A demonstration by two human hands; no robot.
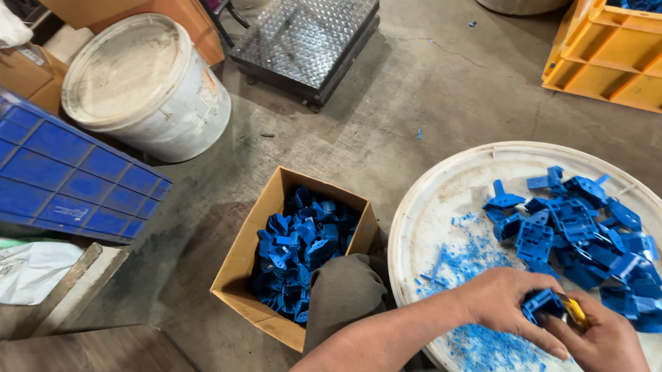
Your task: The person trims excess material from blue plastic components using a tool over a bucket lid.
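Observation:
My left hand (504, 300) grips a blue plastic part (541, 303) over the round white lid (448, 190). My right hand (608, 348) meets it from the right, closed on a small yellow-handled tool (576, 312) that touches the part. A heap of blue plastic parts (579, 231) lies on the lid just beyond my hands. Blue shavings (468, 260) are scattered across the lid to the left of the heap and under my hands.
A cardboard box (242, 260) filled with blue parts stands on the concrete floor left of the lid, by my knee (342, 293). Farther off are a white bucket (147, 88), a blue crate (52, 176), a metal platform scale (307, 35) and orange crates (621, 57).

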